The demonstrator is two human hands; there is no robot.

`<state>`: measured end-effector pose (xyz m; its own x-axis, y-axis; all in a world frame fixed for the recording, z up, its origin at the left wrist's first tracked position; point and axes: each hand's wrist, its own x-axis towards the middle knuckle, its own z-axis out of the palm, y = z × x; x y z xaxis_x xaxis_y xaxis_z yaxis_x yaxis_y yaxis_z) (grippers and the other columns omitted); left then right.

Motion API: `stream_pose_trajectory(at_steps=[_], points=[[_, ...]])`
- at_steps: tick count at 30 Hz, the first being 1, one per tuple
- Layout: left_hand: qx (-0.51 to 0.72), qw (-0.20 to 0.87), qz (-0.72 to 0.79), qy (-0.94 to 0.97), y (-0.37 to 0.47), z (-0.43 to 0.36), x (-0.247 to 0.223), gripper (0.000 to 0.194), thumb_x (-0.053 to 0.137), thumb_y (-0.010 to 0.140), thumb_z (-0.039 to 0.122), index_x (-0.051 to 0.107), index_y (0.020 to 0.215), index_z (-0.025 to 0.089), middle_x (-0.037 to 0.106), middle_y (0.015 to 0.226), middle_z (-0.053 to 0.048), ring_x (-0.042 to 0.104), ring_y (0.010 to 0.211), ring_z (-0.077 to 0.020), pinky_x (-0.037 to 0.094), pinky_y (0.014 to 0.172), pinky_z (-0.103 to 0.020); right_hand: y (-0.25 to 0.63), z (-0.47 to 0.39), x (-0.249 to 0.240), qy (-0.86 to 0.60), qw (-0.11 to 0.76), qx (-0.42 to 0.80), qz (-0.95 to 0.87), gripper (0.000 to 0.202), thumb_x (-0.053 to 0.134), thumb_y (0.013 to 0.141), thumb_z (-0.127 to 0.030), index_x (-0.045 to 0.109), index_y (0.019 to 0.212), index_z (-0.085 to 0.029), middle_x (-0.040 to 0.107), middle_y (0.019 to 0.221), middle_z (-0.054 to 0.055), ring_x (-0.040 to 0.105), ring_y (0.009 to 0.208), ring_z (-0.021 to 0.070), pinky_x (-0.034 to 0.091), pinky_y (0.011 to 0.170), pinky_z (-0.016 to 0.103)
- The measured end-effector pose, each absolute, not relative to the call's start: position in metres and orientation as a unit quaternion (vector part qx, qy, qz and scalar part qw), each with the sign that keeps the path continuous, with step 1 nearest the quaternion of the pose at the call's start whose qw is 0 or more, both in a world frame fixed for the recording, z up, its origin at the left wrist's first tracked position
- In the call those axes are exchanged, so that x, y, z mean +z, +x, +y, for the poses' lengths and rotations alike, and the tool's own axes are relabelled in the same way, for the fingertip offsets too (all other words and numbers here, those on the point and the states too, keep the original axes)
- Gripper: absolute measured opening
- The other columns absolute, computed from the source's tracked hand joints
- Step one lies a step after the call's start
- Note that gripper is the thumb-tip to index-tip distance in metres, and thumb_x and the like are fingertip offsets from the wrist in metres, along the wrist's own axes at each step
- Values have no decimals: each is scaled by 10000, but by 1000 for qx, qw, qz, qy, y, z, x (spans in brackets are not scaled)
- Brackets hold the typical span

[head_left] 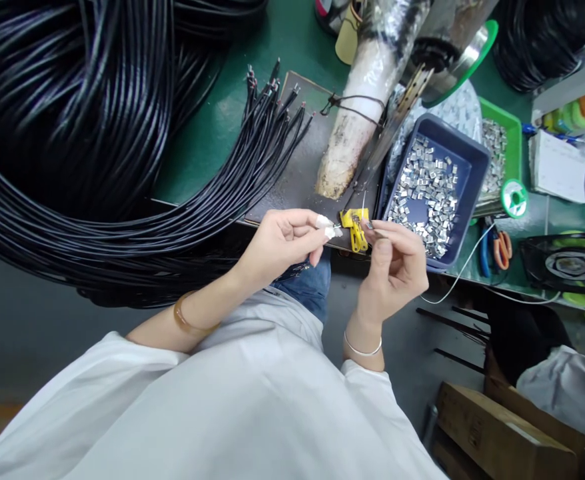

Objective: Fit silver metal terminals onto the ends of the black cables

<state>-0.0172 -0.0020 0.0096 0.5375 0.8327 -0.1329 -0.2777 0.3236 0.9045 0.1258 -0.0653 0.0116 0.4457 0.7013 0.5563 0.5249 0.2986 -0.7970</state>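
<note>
- Your left hand (282,243) was curled nearly closed, its taped white fingertips (328,227) pinching the end of a thin black cable just left of the yellow clamp (355,227).
- Your right hand (395,267) was loosely closed, thumb and forefinger pinched on something small beside the clamp; what it held could not be made out.
- The clamp, a small angular fixture, sat at the near edge of the dark mat (297,173).
- Glossy black cables (122,167) lay in thick loops to the left, their stripped ends fanned over the mat.
- A blue plastic tray (472,163) of small shiny metal clips (430,197) stood right of the clamp.
- Orange-handled scissors (501,248) lay farther right on the green bench.
</note>
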Motion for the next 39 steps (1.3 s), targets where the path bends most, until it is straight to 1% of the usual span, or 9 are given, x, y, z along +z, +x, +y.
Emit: stream_pose_trajectory(at_steps=[3,8,12,16,23,29,33,36,39], points=[[370,741,330,453,-15,3,8,126,749,747,259,691,730,149,533,483,47,412,418,-40,290,411,-177,126,-68,14,-568,598,34,-565,198,500,967,-168,627,1072,-277,712,1023,9,731,937,178,653,786,411],[387,698,344,495,-11,6,10,91,717,705,204,676,647,148,553,550,17,432,504,-59,299,452,-191,126,-66,9,-540,538,-51,-645,203,675,849,-104,651,985,-254,744,968,-2,735,862,160,648,734,341],[394,686,352,500,-9,8,10,91,683,693,165,650,611,145,543,544,22,434,513,-57,328,476,-188,124,-63,3,-542,588,23,-599,172,607,894,-110,620,1004,-243,731,940,11,738,857,155,655,724,327],[404,684,347,499,-9,9,12,68,669,701,150,704,644,140,641,622,1,515,568,-71,420,548,-191,126,-62,1,-563,600,97,-560,91,583,919,-155,589,967,-232,720,967,27,740,885,160,654,735,331],[402,669,350,519,-10,10,13,139,691,723,195,685,597,137,576,560,20,473,537,-66,403,527,-194,131,-60,-3,-551,556,20,-622,151,668,849,-114,637,922,-242,760,988,12,743,900,167,631,797,349],[404,653,368,525,-6,11,10,114,691,716,195,710,620,136,644,609,-1,546,584,-90,457,568,-204,133,-58,-9,-544,516,-68,-658,172,676,849,-138,622,952,-264,768,1012,-2,751,867,157,631,755,313],[418,647,367,521,-3,12,11,58,685,687,147,733,657,135,702,665,-9,597,627,-94,496,618,-197,132,-55,-11,-546,527,-69,-648,205,669,844,-108,607,972,-256,756,1050,10,745,881,150,643,748,307],[429,638,376,517,-1,13,13,60,673,676,138,723,643,131,707,658,-7,597,608,-88,488,593,-187,131,-53,-9,-550,527,-59,-645,199,663,846,-102,613,971,-248,748,1049,19,737,908,160,647,757,328],[431,638,385,509,-1,15,14,57,673,672,149,718,643,130,709,660,-8,599,599,-89,493,582,-192,132,-52,-8,-561,523,-36,-640,178,647,866,-125,620,980,-259,742,1047,15,735,905,163,634,677,307]])
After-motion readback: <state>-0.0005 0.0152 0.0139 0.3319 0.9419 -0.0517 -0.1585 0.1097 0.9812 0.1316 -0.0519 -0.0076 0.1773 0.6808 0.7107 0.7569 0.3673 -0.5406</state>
